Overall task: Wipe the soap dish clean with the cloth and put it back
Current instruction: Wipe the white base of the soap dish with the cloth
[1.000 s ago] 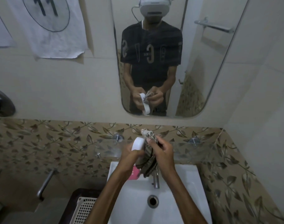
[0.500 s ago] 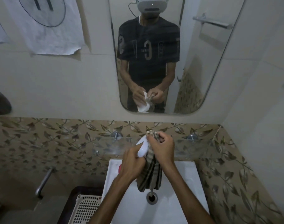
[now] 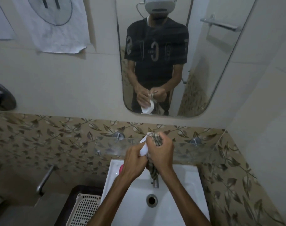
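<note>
Basket: a white plastic basket [image 3: 83, 209] with a grid of holes sits at the bottom left, beside the sink.
Sink: a white sink [image 3: 184, 201] lies below the hands, its drain [image 3: 151, 200] near the middle and a metal tap [image 3: 155, 183] just beyond it.
Pink thing: something pink [image 3: 121, 168] shows on the sink's back left rim, mostly hidden by the left wrist; what it is cannot be told.
Left hand: the left hand [image 3: 133, 162] is curled round the lower end of the soap dish, holding it up above the back of the sink.
Soap dish: the white soap dish [image 3: 144, 147] stands on edge between the two hands, touching the cloth on its right side.
Right hand: the right hand [image 3: 161, 154] is closed round the bunched cloth and presses it against the dish.
Cloth: the striped cloth [image 3: 156, 140] pokes out above the right fist, and its loose end hangs down to the tap.
Shelf: a glass shelf [image 3: 188, 146] runs along the leaf-patterned tiles [image 3: 57, 141] behind the hands.
Mirror: the mirror [image 3: 204, 70] above reflects the person holding the dish and cloth.
Paper: a creased sheet [image 3: 57, 30] hangs on the wall, upper left.
</note>
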